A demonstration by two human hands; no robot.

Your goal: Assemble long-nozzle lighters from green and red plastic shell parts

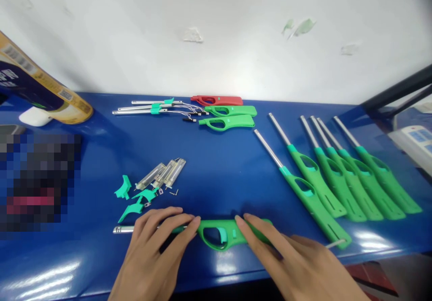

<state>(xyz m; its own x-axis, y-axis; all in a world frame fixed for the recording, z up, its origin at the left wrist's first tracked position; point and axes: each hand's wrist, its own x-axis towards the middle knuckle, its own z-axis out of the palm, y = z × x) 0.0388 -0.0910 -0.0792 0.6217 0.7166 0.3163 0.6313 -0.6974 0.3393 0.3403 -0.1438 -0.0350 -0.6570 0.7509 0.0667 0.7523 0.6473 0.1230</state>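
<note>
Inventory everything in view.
Long plastic lighter: one, green and silver, under hands.
Similar lighters: six, green, right.
Plastic handles: three, two green, one red, back.
Wired metal tubes: three, silver, back left.
Plastic cartridges: three, clear, centre left.
Curved loose triggers: three, teal, beside cartridges.
Metal bits: several, silver, near cartridges.
Cylindrical container: one, yellow and navy, left.
Rounded object: one, white, left.
Pixelated area: one, dark, left.
Boxy device: one, white, right.
Bars: two, black, upper right.
Glossy tabletop: one, blue, below.
Wall: one, white, behind.
Left hand: one, bare, on lighter.
Right hand: one, bare, on lighter.

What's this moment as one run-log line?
left hand: over slim silver metal tube | right hand: on long green plastic handle
</note>
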